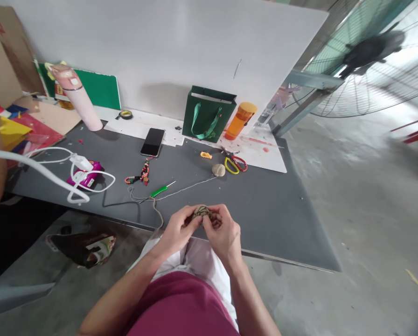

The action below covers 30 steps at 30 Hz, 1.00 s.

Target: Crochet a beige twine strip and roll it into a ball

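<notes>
Between my fingertips, just above the table's front edge, is a small knotted bundle of grey-brown cord (202, 211). My left hand (178, 229) pinches its left side, and my right hand (225, 231) grips its right side; the fingers partly cover it. A loose length of the same cord (156, 212) lies to the left and hangs near the edge. Beyond it rests a green-handled tool (159, 191) with a thin metal shaft. A pale thread (184, 189) runs to a small beige ball of thread (219, 170).
Scissors (235, 164) with red and yellow handles lie past the ball. Further back stand a green gift bag (209, 114), an orange bottle (241, 121) and a pink bottle (78, 98). A phone (153, 142), beaded strap (139, 176) and purple power strip (86, 175) with white cables sit leftward.
</notes>
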{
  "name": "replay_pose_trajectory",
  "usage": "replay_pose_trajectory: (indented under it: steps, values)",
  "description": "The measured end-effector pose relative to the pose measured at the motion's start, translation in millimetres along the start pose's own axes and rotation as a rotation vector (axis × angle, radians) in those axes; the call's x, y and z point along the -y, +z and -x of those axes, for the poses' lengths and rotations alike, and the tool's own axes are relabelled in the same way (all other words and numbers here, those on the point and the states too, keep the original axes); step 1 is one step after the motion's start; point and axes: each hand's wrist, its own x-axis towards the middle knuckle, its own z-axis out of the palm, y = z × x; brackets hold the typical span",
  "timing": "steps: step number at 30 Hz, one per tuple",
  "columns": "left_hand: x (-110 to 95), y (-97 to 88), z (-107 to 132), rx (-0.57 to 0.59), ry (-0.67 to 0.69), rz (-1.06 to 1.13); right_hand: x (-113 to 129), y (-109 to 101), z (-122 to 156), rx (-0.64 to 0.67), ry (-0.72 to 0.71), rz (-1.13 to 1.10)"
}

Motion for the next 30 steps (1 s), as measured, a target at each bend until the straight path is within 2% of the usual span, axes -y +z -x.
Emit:
replay_pose_trajectory:
  steps: [5, 11, 19, 26, 30]
  values:
    - [1.1, -5.2, -2.1, 0.015, -0.011, -0.049, 2.4, -3.9, -0.8, 0.057, -0.183, 0.096]
    - [-1.8, -6.6, -0.9, -0.015, -0.049, 0.02, 0.9, -0.7, -2.8, -0.045, -0.035, -0.041]
    - [-6.1, 0.9, 1.1, -0.01, -0.011, -0.02, 3.5, 1.4, -6.8, -0.15, -0.11, -0.023]
    - [2.8, 15.9, 5.1, -0.049, -0.052, 0.216, -2.3, 7.0, -4.0, -0.125, 0.032, -0.108]
    - [1.6, 12.4, 3.0, -0.038, -0.018, 0.155, -3.4, 5.6, -4.3, -0.103, -0.069, -0.05]
